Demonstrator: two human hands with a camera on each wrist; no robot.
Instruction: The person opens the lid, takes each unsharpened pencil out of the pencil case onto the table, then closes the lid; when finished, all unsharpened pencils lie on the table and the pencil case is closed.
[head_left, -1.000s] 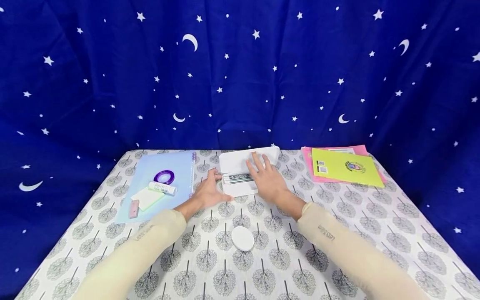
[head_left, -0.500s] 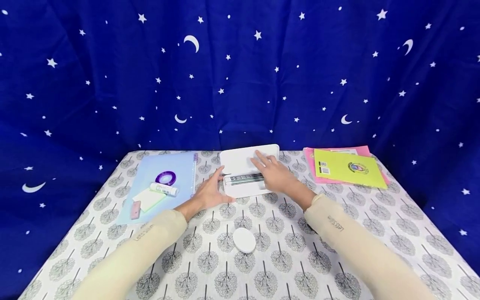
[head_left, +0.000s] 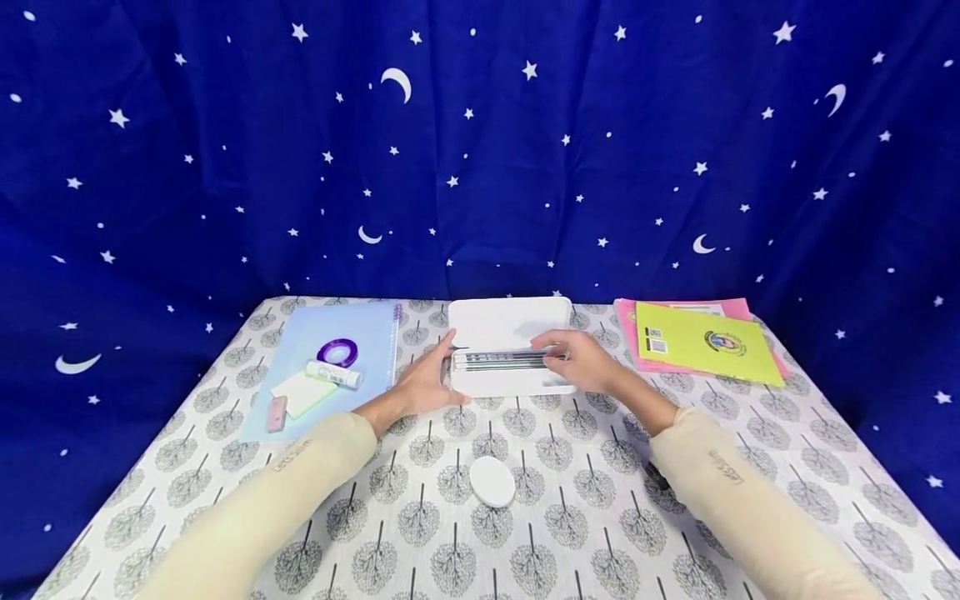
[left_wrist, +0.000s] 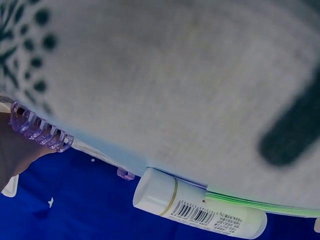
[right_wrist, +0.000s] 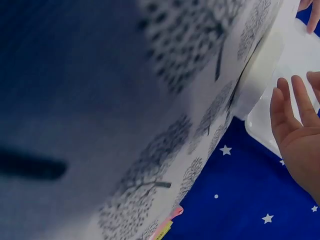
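Note:
A white pencil case (head_left: pixel 512 384) lies with its lid (head_left: pixel 510 323) tipped back, and several dark pencils (head_left: pixel 498 361) rest inside. At its left end my left hand (head_left: pixel 426 383) holds the case, thumb by the front corner and fingers by the back. Only part of that hand (left_wrist: pixel 20 150) shows at the edge of the left wrist view. My right hand (head_left: pixel 585 360) hovers over the right end of the pencils, fingers loosely bent. In the right wrist view this hand (right_wrist: pixel 305 145) has its fingers extended beside the case's white wall (right_wrist: pixel 257 75), with nothing seen in its grasp.
On the left, a blue spiral notebook (head_left: pixel 307 325) bears purple tape (head_left: pixel 322 354), a glue stick (head_left: pixel 334 374), sticky notes (head_left: pixel 300 393) and a pink eraser (head_left: pixel 277 413). A white oval object (head_left: pixel 492 482) lies in front. Yellow (head_left: pixel 682 350) and pink (head_left: pixel 632 333) booklets overlap at right.
My right hand has moved right, off the lid and over to the right end of the case, uncovering more pencils. My left hand stays at the left end.

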